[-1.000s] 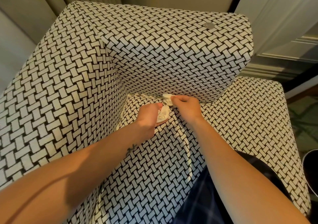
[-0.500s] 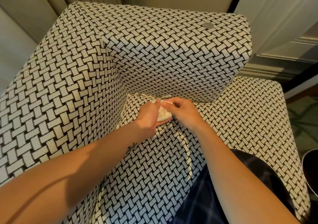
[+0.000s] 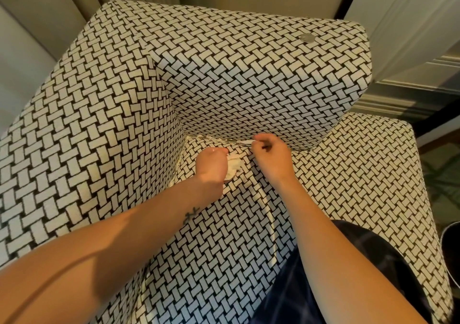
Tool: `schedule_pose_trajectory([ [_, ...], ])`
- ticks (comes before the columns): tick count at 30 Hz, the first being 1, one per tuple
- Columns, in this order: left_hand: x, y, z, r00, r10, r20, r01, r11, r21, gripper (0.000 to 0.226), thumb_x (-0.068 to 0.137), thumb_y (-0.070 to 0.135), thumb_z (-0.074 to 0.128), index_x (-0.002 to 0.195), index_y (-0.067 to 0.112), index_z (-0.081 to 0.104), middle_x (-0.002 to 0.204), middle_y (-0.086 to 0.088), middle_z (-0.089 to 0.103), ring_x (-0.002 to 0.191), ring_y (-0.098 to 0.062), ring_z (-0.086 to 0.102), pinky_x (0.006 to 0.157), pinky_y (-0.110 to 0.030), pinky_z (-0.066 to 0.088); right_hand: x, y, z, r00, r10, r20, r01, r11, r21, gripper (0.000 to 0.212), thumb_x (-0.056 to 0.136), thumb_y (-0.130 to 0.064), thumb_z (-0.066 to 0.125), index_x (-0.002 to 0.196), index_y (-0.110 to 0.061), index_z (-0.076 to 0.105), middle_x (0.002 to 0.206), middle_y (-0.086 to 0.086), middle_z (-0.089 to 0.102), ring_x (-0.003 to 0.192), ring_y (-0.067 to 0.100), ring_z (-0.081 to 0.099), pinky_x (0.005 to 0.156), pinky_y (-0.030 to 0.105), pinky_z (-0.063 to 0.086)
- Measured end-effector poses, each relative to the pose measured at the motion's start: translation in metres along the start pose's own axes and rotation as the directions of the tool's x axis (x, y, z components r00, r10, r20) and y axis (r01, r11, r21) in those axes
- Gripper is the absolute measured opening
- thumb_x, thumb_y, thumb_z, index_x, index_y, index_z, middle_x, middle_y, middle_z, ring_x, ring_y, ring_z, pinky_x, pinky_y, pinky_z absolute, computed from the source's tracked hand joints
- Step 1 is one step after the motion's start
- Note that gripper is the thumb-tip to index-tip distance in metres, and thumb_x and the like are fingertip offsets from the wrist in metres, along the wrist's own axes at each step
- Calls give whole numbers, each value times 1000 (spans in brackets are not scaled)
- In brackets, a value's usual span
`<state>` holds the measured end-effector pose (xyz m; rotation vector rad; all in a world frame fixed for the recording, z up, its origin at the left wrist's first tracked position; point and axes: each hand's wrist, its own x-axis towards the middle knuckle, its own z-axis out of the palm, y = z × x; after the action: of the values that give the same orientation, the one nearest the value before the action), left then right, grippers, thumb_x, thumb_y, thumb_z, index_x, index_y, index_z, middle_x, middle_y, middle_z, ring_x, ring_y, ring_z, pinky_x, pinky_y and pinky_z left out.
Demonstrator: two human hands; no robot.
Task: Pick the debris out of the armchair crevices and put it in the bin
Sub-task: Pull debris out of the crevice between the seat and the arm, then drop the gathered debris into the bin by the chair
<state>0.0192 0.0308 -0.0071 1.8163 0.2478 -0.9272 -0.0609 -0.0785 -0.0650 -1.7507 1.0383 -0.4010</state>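
Note:
A black-and-white woven armchair (image 3: 104,129) fills the head view. My left hand (image 3: 211,165) hovers over the seat and grips a wad of crumpled white paper (image 3: 234,166). My right hand (image 3: 270,154) is at the crevice (image 3: 214,138) under the back cushion, and its fingertips pinch a thin white strip of debris (image 3: 245,141). More small white bits lie along that crevice to the left. The dark rim of a bin (image 3: 451,244) shows at the right edge.
A round grey coin-like disc (image 3: 306,37) lies on top of the back cushion. Curtains and a wall stand behind the chair. My dark checked knee (image 3: 348,281) rests on the seat's front. Green patterned floor is at the right.
My right hand has gone from my left hand back to the crevice and now pinches a white strip there. My left hand has stayed put with its wad.

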Motion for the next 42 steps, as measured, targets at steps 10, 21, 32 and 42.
schedule_pose_trajectory([
  [10,5,-2,-1,999,8,-47,-10,998,-56,26,99,3,43,99,17,65,104,-14,70,88,-30,68,80,-44,61,7,10,19,991,-130,-25,112,923,-368,15,101,-30,59,102,-22,71,105,-3,66,107,19,54,84,32,45],
  [21,8,-1,-1,999,-10,34,13,994,-105,25,103,5,41,114,13,62,99,-10,69,85,-23,68,72,-34,60,-6,1,9,997,-63,45,69,987,-146,21,104,-18,53,117,-13,69,114,-1,61,103,12,59,83,10,40],
  [32,-10,7,0,891,42,452,48,981,-186,36,100,-4,44,133,2,58,126,-24,67,112,-33,69,93,-38,59,-54,-19,-15,991,-111,77,102,988,117,42,99,-13,62,140,-17,55,131,-2,54,108,-1,55,83,0,44],
  [42,-117,-5,69,817,273,508,-237,962,-135,22,105,10,49,120,20,62,112,-8,74,93,-20,70,82,-34,59,-119,-21,-138,983,-153,-100,171,961,216,39,99,-14,63,136,-27,61,128,-5,57,112,7,61,92,25,57],
])
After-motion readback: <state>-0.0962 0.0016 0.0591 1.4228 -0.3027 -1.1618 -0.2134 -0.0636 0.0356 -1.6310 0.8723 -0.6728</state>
